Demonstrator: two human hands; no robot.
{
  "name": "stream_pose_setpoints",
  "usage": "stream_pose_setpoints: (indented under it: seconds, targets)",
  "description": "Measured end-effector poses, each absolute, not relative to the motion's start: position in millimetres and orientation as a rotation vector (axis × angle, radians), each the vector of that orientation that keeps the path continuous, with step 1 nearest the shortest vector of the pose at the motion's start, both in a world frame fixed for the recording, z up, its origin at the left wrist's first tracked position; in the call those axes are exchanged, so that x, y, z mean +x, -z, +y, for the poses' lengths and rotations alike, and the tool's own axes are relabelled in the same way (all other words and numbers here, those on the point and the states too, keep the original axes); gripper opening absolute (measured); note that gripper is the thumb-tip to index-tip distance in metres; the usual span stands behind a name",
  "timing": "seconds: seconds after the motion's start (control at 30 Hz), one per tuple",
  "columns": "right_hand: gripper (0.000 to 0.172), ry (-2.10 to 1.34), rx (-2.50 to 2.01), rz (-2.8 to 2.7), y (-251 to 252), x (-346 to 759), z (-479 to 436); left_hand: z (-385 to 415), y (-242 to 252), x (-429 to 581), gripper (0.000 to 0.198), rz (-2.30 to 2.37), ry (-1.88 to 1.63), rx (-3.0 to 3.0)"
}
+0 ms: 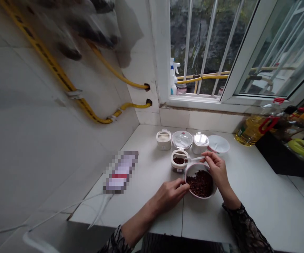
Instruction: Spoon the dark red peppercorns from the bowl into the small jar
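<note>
My right hand (216, 170) pinches the handle of a small white spoon (195, 159). The spoon's tip, with some dark bits on it, is at the opening of a white seasoning jar (178, 154); dark red flakes show inside that jar. Just in front stands a white bowl (192, 170) partly filled with dark reddish-brown flakes, perhaps crushed dried chili. At the bowl's left rim, my left hand (169, 195) grips the edge, fingers closed on it. My right hand hovers over the bowl's right side.
Behind are two lidded seasoning jars (164, 140) (200, 143), a clear-covered bowl (182, 140) and a white bowl (219, 144). A blurred-out phone (121, 172) with a cable lies left. An oil bottle (249, 130) and a black holder of bottles (270, 151) stand right.
</note>
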State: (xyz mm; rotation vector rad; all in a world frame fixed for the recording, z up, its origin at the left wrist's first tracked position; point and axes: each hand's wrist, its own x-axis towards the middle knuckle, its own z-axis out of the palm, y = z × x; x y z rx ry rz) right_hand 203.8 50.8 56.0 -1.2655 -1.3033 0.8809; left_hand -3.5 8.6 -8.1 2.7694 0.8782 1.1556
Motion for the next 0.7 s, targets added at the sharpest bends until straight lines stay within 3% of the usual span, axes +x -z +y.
stream_pose_setpoints:
  seconds: [0.17, 0.27, 0.5, 0.7]
  targets:
    - [0.017, -0.398, -1.125, -1.724, -58, 192, 48, 9, 9, -2, 0.018, 0.891, -1.161, 2.777]
    - [0.022, -0.192, -0.982, -1.982, -60, 192, 46, 9, 9, -3, 0.018, 0.893, -1.159, 2.781]
    - [0.019, -0.085, -1.137, -1.786, -63, 215, 44, 9, 8, -5, 0.018, 0.852, -1.141, 2.763]
    - [0.018, -0.063, -1.200, -2.065, -54, 219, 47, 9, 8, -6, 0.018, 0.852, -1.128, 2.772]
